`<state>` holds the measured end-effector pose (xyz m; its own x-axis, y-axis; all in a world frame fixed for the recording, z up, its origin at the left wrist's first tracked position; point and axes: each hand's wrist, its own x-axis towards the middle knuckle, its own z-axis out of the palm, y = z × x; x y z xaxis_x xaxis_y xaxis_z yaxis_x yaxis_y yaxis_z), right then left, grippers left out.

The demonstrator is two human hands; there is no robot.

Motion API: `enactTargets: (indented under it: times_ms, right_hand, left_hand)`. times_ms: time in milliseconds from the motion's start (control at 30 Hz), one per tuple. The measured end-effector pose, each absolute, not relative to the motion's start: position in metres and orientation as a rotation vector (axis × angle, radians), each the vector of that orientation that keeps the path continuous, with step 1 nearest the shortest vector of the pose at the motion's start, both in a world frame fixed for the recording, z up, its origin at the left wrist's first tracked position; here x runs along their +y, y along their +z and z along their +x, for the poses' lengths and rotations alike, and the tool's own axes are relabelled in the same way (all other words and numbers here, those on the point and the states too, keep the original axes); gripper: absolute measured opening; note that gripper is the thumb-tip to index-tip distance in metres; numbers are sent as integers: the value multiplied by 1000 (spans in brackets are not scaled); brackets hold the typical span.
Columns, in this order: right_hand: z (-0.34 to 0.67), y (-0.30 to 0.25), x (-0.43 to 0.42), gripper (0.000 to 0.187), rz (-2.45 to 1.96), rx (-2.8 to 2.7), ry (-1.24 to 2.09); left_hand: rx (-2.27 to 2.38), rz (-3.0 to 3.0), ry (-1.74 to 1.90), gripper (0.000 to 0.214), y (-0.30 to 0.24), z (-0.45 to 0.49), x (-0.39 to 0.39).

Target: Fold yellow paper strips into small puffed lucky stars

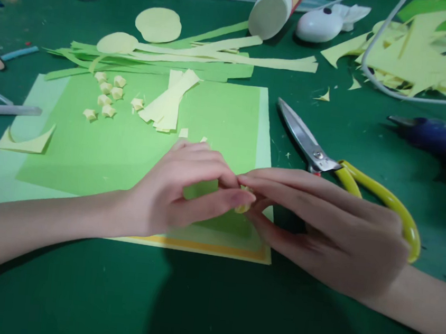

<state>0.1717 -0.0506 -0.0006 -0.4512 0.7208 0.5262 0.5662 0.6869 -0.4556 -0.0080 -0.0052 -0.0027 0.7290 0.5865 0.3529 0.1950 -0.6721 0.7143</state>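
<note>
Between the fingertips of both hands is a small folded piece of yellow paper [242,208], mostly covered by the fingers. My left hand [189,184] pinches it from the left with thumb and forefinger. From the right, my right hand [332,226] closes its fingertips on the same piece. Several small folded paper stars [104,100] lie on the green paper sheet [221,108] beyond the hands. Beside them, short pale yellow paper strips [170,100] rest in a crossed pile. Scissors with yellow handles [316,147] lie partly hidden behind my right hand.
Long green and yellow paper strips [202,58] and round cutouts [158,24] lie behind the sheets. Paper scraps [418,54] heap at the far right, near a blue glue gun [441,137]. A paper cup [273,13] lies tipped at the back, by a white mouse-shaped object [319,26].
</note>
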Motion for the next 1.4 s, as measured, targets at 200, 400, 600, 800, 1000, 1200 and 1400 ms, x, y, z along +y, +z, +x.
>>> enactTargets:
  times_ms: [200, 400, 600, 800, 1000, 1200, 1400]
  right_hand:
    - [172, 1, -50, 17, -956, -2176, 290]
    - [171, 7, -46, 12, -1039, -1968, 890]
    - [171, 7, -47, 10, -1085, -1835, 1134]
    - [171, 7, -48, 11, -1088, -1907, 1162]
    - [171, 7, -49, 13, -1064, -1849, 1136]
    - [170, 5, -49, 16, -1026, -1858, 956]
    - [172, 0, -50, 14, -1012, -1924, 842]
  left_hand:
    - [616, 2307, 745, 8, -4, -9, -7]
    - [613, 2334, 746, 14, -5, -8, -7]
    - [570, 2384, 718, 15, -4, -9, -7]
    - [548, 2441, 654, 17, -3, -9, -7]
    - [501, 2340, 710, 23, -5, -11, -6]
    - [599, 2294, 783, 6, 0, -10, -6]
    - [670, 2111, 741, 2, 1, -11, -4]
